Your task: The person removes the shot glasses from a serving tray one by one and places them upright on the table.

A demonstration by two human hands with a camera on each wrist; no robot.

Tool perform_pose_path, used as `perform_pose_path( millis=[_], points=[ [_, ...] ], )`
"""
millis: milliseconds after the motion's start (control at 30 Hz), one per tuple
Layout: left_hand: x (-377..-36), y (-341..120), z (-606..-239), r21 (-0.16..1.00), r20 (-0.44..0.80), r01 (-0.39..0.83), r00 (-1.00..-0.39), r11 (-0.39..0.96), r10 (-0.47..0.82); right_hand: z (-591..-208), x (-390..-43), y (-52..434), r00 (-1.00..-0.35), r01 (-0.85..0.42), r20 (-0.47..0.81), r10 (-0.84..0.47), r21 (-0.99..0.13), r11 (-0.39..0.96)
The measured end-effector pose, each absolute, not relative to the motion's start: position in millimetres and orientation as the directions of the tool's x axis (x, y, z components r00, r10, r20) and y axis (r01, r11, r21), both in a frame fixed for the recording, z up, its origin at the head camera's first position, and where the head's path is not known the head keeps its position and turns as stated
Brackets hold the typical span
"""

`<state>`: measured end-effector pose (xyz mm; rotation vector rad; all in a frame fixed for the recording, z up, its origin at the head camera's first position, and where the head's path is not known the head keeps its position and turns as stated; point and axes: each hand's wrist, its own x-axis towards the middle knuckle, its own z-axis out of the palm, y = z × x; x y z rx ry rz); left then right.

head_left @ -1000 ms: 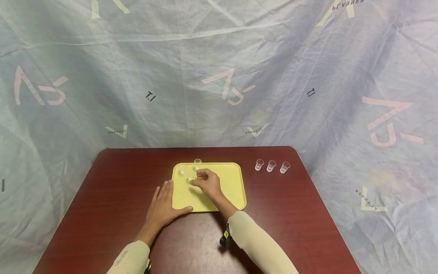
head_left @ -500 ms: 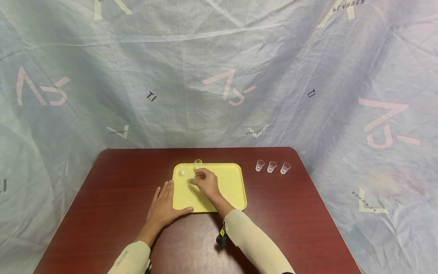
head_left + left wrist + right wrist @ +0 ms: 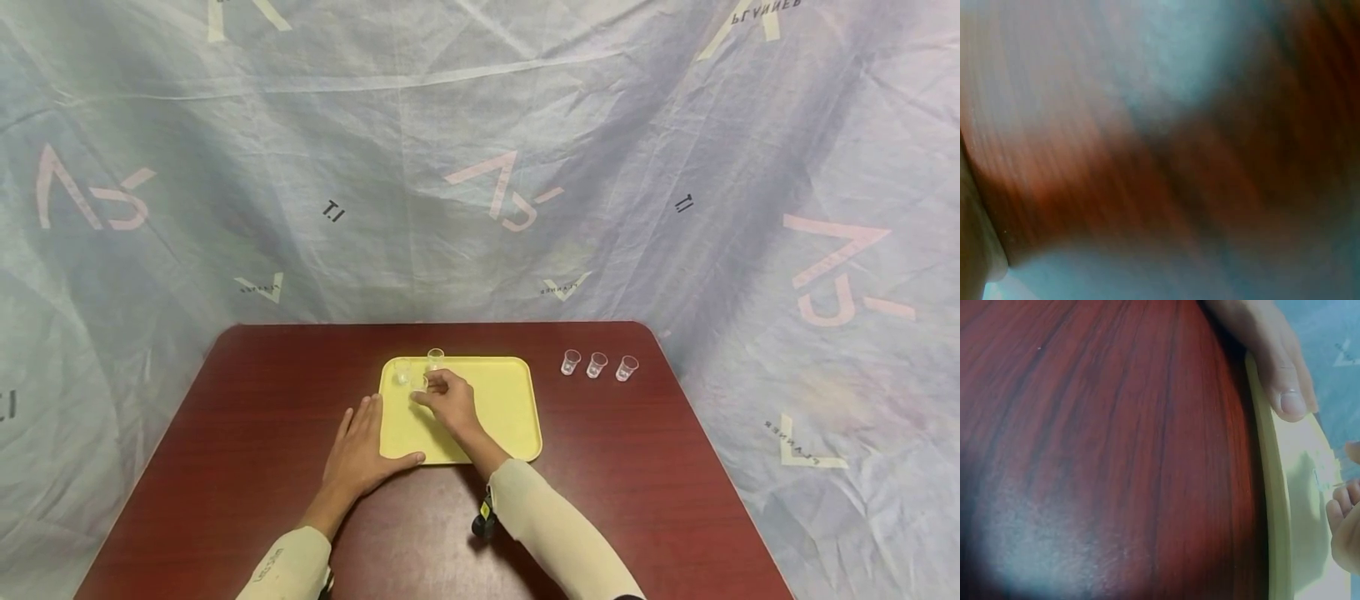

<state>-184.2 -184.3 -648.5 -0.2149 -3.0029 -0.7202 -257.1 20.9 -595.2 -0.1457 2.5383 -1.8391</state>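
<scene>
A yellow tray [image 3: 495, 417] lies on the table. My right hand [image 3: 450, 404] is over its left half, thumb and fingers pinching a small clear shot glass [image 3: 418, 387], which the fingertips partly hide. Just behind are two more clear shot glasses, one at the tray's back left [image 3: 402, 372] and another by its back rim [image 3: 436, 359]. With fingers spread, my left hand [image 3: 358, 450] rests at the tray's front left corner, its thumb along the front rim. The right wrist view shows this left thumb [image 3: 1291, 403] on the rim and part of my right hand [image 3: 1347, 531].
Three clear shot glasses stand in a row at the back right of the table, the left one [image 3: 571, 362], the middle one [image 3: 597, 366] and the right one [image 3: 627, 368]. Behind the dark red table [image 3: 615, 475] hangs a grey printed cloth [image 3: 405, 208]. The left wrist view is blurred.
My right hand has shifted slightly to the left with the shot glass, closer to the glass at the back left. My left hand has stayed at the tray's corner.
</scene>
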Motion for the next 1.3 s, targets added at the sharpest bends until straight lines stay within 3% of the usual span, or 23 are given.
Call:
perform_pose_path(
  millis=[1300],
  points=[
    [-193, -191, -647, 0.468, 0.06, 0.14, -0.99, 0.873, 0.127, -583, -237, 68, -0.997, -0.066, 0.057, -0.043, -0.961, 0.268]
  ],
)
